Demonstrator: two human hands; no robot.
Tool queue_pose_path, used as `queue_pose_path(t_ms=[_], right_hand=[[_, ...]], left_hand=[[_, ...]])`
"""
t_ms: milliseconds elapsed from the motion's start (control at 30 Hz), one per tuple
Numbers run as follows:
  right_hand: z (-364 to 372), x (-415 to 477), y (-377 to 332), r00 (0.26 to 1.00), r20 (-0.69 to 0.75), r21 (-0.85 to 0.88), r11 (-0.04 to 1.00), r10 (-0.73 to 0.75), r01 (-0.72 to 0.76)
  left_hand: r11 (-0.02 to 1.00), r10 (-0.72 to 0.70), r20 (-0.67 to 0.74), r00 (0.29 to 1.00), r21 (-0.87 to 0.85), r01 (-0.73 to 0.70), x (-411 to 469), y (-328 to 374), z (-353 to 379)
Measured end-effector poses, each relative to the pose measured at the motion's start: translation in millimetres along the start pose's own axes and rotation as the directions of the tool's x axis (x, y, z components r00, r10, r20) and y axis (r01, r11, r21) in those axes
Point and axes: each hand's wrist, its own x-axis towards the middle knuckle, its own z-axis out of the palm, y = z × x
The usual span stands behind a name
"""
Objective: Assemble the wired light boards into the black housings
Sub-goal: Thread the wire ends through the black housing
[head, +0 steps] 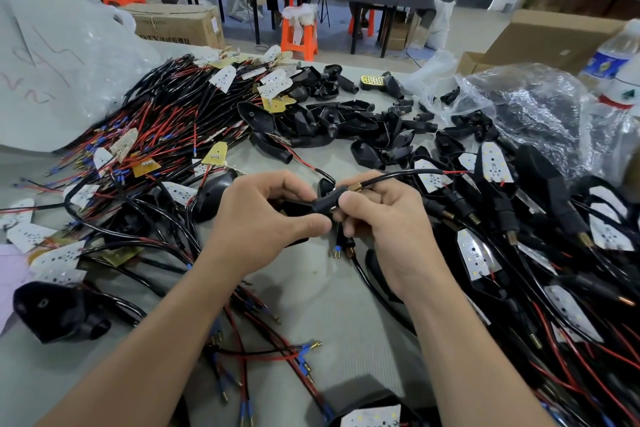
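My left hand (263, 218) grips a black housing (322, 206) by its stem at the middle of the table. My right hand (384, 222) pinches the stem's far end, where a brass threaded tip (354, 188) sticks out and a black sheathed wire (398, 175) runs off to the right. The wire's terminal ends (343, 251) hang below my fingers. A heap of wired light boards (166, 121) lies at the left. Loose empty black housings (346, 121) lie behind my hands. Assembled housings with white boards (495, 166) are piled at the right.
A large clear plastic bag (59, 55) stands at the far left, and a crumpled bag (540, 104) with a water bottle (613, 59) at the far right. Loose red and black wires (263, 354) lie near the table's front. A single housing (55, 312) sits at the left front.
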Motion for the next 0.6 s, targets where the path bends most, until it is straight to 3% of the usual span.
queue_pose_path(t_ms=[200, 300, 400, 500, 600], right_hand=[[5.3, -3.0, 1.9, 1.0, 0.016, -0.015, 1.0, 0.018, -0.018], [6.4, -4.1, -1.3, 1.0, 0.021, 0.008, 1.0, 0.003, -0.003], [7.1, -2.4, -5.2, 0.983, -0.078, -0.09, 0.983, -0.164, 0.157], [4.8, -1.4, -7.4, 0.937, -0.093, -0.266, 0.915, -0.337, 0.303], [7.0, -3.0, -4.7, 0.93, -0.053, -0.396, 0.863, -0.363, 0.314]], left_hand=[[0.999, 0.044, -0.003, 0.999, -0.032, -0.044, -2.1, 1.0, 0.7], [0.972, -0.009, -0.026, 1.0, -0.236, 0.003, 0.4, 4.2, -1.2], [0.911, -0.028, -0.058, 0.998, -0.412, 0.002, 3.6, 4.2, -12.1], [0.939, 0.014, -0.051, 0.999, -0.342, -0.031, 5.6, -0.2, -21.6], [0.989, 0.018, -0.049, 0.999, -0.146, -0.025, 7.6, -6.9, -24.0]])
